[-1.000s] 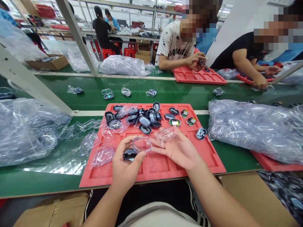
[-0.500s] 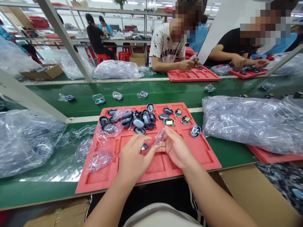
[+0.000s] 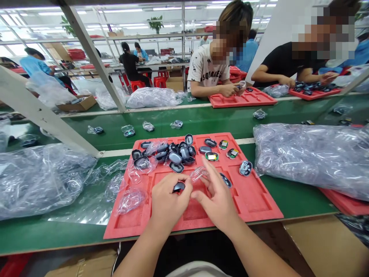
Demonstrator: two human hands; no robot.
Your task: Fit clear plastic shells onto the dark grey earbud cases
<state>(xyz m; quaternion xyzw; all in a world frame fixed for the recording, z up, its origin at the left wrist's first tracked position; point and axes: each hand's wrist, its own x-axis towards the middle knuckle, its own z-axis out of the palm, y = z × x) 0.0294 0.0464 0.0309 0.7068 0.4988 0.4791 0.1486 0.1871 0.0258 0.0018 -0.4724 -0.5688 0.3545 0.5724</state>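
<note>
A clear plastic cover (image 3: 198,174) is pinched at its left edge between the thumb and forefinger of my left hand (image 3: 168,200). My right hand (image 3: 217,198) is right beside the cover, fingers stretched and thumb apart; whether a fingertip touches it is hard to see. Below my left hand's fingers a dark shell (image 3: 178,187) shows, partly covered by them. Behind my right hand lies a dark blue case (image 3: 225,179) in the red foam tray (image 3: 135,220). A heap of dark case shells (image 3: 175,157) fills the tray's far left part.
Green circuit boards (image 3: 211,156) and an open earbud case (image 3: 245,168) lie at the tray's right. Bulging plastic bags (image 3: 311,159) flank it, with loose clear covers (image 3: 131,201) on the left. Cased pieces (image 3: 128,130) sit on the green belt (image 3: 184,134). Co-workers (image 3: 210,69) sit opposite.
The view has shifted, so the scene sits lower and further right. The clear cover has passed from my right hand into my left fingertips. My right fingers have spread, and the case behind them shows.
</note>
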